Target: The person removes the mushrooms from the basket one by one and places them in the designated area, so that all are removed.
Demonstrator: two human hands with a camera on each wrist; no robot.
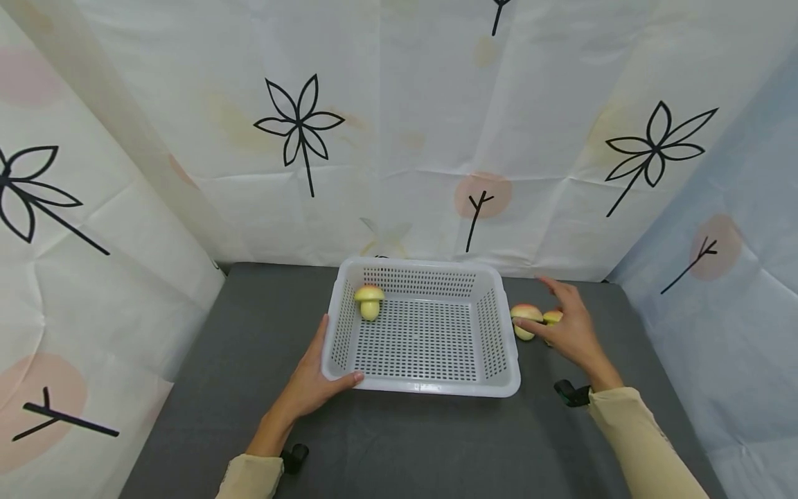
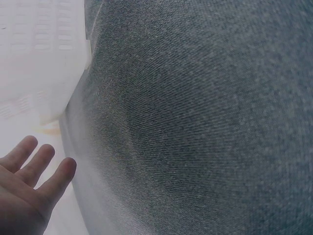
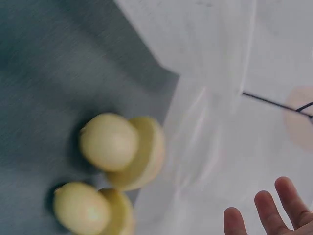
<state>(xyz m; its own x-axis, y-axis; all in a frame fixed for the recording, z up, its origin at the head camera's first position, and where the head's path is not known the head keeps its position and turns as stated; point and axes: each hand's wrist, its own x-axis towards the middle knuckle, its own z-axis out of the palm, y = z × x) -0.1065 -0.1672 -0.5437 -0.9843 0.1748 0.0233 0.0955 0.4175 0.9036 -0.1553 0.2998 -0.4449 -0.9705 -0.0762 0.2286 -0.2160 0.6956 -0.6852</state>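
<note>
A toy mushroom (image 1: 370, 309) with a red-and-yellow cap stands in the back left of a white perforated plastic basket (image 1: 430, 388). My left hand (image 1: 309, 380) rests against the basket's front left corner, thumb at the front rim and straight fingers along the side. Just right of the basket, two more mushrooms sit side by side, a nearer-left one (image 1: 526, 312) and another (image 1: 552, 317) partly hidden by my right hand (image 1: 572, 331). That hand hovers over them with thumb and fingers spread, holding nothing. The right wrist view shows both pale stems, one mushroom (image 3: 110, 142) above the other (image 3: 83, 208).
A dark grey cloth (image 1: 399, 443) covers the table. White printed curtains (image 1: 399, 138) enclose its back and sides, with the back one close behind the basket. Dark wrist camera mounts (image 1: 570, 394) sit at both wrists.
</note>
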